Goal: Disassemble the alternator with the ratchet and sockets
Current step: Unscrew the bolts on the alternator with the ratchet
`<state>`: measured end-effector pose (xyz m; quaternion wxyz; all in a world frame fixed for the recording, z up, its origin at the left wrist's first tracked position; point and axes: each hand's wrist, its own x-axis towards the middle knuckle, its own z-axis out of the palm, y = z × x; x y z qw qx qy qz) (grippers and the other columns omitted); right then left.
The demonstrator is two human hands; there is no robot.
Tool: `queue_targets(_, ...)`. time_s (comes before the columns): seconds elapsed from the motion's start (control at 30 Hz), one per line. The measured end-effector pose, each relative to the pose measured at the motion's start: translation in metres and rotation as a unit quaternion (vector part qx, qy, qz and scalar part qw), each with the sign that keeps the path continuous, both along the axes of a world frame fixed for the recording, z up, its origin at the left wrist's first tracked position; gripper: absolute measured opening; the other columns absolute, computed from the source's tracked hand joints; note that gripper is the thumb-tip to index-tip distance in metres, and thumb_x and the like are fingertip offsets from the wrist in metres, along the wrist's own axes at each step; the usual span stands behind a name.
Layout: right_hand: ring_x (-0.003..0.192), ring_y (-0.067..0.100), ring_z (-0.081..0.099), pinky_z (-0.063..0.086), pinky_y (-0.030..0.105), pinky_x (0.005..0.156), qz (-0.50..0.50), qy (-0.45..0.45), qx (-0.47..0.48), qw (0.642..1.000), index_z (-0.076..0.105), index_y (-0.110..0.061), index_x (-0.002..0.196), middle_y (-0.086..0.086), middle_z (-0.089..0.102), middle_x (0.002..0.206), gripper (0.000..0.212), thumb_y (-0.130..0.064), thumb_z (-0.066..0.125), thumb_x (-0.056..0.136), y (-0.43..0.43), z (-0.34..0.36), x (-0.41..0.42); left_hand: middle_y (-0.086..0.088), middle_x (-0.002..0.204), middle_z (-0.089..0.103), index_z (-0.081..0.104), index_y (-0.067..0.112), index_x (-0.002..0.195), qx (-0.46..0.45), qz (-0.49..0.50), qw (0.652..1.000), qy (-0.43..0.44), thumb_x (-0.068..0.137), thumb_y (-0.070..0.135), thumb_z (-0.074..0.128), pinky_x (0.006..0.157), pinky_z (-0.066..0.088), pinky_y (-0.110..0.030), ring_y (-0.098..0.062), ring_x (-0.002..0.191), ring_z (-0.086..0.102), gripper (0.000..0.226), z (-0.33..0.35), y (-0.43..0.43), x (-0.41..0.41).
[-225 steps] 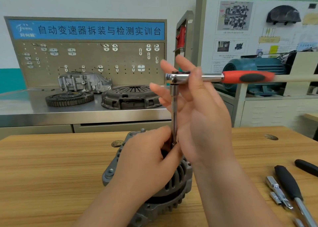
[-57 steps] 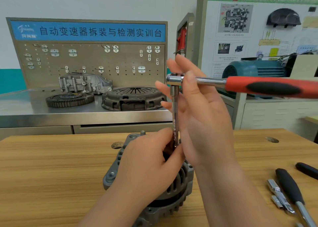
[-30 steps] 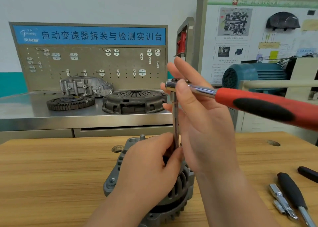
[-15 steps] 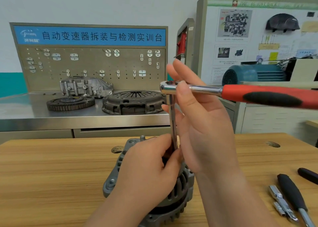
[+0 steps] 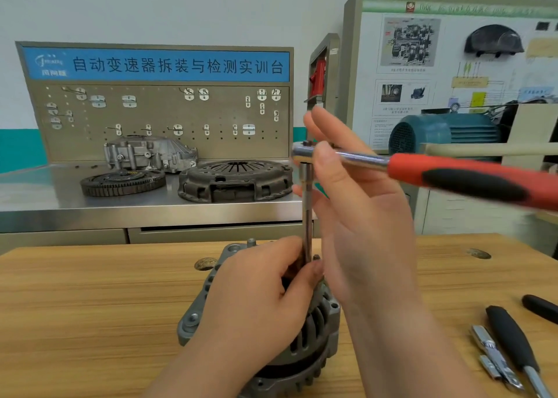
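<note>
A grey alternator (image 5: 320,328) sits upright on the wooden table (image 5: 90,307) near the front edge. A long steel extension bar (image 5: 307,210) stands vertically on its top. My left hand (image 5: 259,301) rests on the alternator and grips the bar's lower end, hiding the socket and the fastener. The ratchet (image 5: 453,177), with a red and black handle, sits on top of the bar, and its handle points right. My right hand (image 5: 362,216) pinches the ratchet's head between the thumb in front and straight fingers behind.
At the table's right edge lie a black-handled driver (image 5: 510,340), some small steel sockets (image 5: 492,358) and another black handle (image 5: 540,307). Behind the table, a steel bench carries a clutch cover (image 5: 235,180), a ring gear (image 5: 123,183) and a gearbox housing (image 5: 148,153). A blue motor (image 5: 447,134) stands at back right.
The ratchet handle has swung back and forth about the bar, and over the last half second it came a little toward me. Both hands have kept their hold.
</note>
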<state>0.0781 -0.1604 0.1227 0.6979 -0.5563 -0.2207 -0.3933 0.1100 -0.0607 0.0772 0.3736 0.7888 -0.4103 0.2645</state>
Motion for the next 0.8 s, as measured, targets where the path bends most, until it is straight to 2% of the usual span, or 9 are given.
queue_targets(0.1,0.117,0.009,0.06,0.046,0.037,0.099,-0.007,-0.008,-0.021,1.0,0.068,-0.042,0.108,-0.021,0.065,0.123,0.024,-0.032,0.063,0.087,0.0026,-0.0001,0.0002,0.005,0.062,0.061,0.061,0.021,0.074,0.006,0.006,1.0,-0.004,0.08,0.046,0.041,0.052,0.04,-0.026,-0.014,0.062,0.055,0.032,-0.0006,-0.0007,0.0)
queue_targets(0.2,0.098,0.014,0.069,0.051,0.026,0.083,0.069,0.033,0.035,0.996,0.063,-0.036,0.113,-0.014,0.068,0.119,0.025,-0.037,0.053,0.09,0.0002,0.0014,0.0003,0.004,0.059,0.057,0.054,0.021,0.067,0.001,0.006,1.0,0.003,0.078,0.047,0.044,0.054,0.038,-0.026,-0.015,0.063,0.053,0.029,-0.0012,0.0,-0.0003)
queue_targets(0.33,0.09,0.018,0.072,0.051,0.031,0.082,0.088,0.069,0.051,0.992,0.06,-0.024,0.116,-0.004,0.074,0.107,0.041,-0.048,0.047,0.086,-0.0008,0.0022,0.0003,0.004,0.058,0.056,0.052,0.022,0.066,0.001,-0.002,1.0,-0.001,0.079,0.055,0.037,0.052,0.04,-0.029,-0.016,0.062,0.053,0.039,-0.0004,-0.0002,-0.0012)
queue_targets(0.4,0.097,0.015,0.07,0.055,0.028,0.084,0.056,0.046,0.029,0.997,0.063,-0.029,0.114,-0.007,0.073,0.109,0.028,-0.043,0.053,0.091,0.0,0.0006,0.002,0.004,0.058,0.056,0.054,0.021,0.068,-0.003,-0.004,1.0,0.004,0.081,0.051,0.04,0.052,0.04,-0.029,-0.015,0.061,0.053,0.036,0.0,0.0005,-0.0004)
queue_targets(0.47,0.108,0.007,0.064,0.051,0.027,0.095,0.004,0.004,-0.009,1.0,0.068,-0.036,0.11,-0.015,0.07,0.114,0.021,-0.035,0.059,0.091,0.0,0.0005,0.0023,0.005,0.06,0.059,0.057,0.022,0.07,-0.001,0.001,1.0,0.008,0.08,0.049,0.041,0.052,0.041,-0.027,-0.014,0.062,0.054,0.033,-0.0001,-0.0002,-0.0007)
queue_targets(0.53,0.115,0.001,0.059,0.047,0.026,0.1,-0.031,-0.028,-0.066,0.997,0.068,-0.047,0.108,-0.025,0.066,0.117,0.025,-0.036,0.06,0.087,0.0004,0.0009,0.0015,0.007,0.057,0.057,0.053,0.026,0.062,-0.007,0.01,1.0,0.008,0.076,0.048,0.042,0.049,0.039,-0.022,-0.01,0.06,0.054,0.029,-0.0008,-0.0009,-0.0007)
queue_targets(0.6,0.118,0.007,0.059,0.048,0.034,0.101,-0.034,-0.033,-0.077,0.996,0.065,-0.049,0.111,-0.025,0.062,0.123,0.028,-0.037,0.059,0.086,0.002,-0.0005,0.0021,0.008,0.055,0.055,0.047,0.026,0.056,-0.014,0.014,1.0,0.016,0.074,0.043,0.046,0.047,0.036,-0.02,-0.009,0.057,0.051,0.024,-0.0008,-0.0011,-0.0004)
queue_targets(0.7,0.101,0.015,0.07,0.053,0.028,0.087,0.043,0.01,-0.011,0.999,0.062,-0.038,0.117,-0.016,0.067,0.121,0.025,-0.041,0.054,0.093,0.0033,-0.0006,0.0017,0.005,0.059,0.058,0.054,0.021,0.067,0.006,0.007,1.0,0.001,0.075,0.051,0.04,0.051,0.037,-0.026,-0.015,0.061,0.052,0.034,-0.0019,-0.0007,-0.0007)
queue_targets(0.8,0.086,0.02,0.073,0.053,0.031,0.081,0.096,0.073,0.039,0.992,0.061,-0.025,0.116,-0.006,0.074,0.107,0.041,-0.052,0.044,0.09,0.0018,0.0015,-0.0006,0.003,0.058,0.055,0.051,0.021,0.065,0.001,-0.006,1.0,-0.008,0.076,0.055,0.035,0.054,0.038,-0.028,-0.016,0.062,0.052,0.039,-0.0012,0.0005,-0.0012)
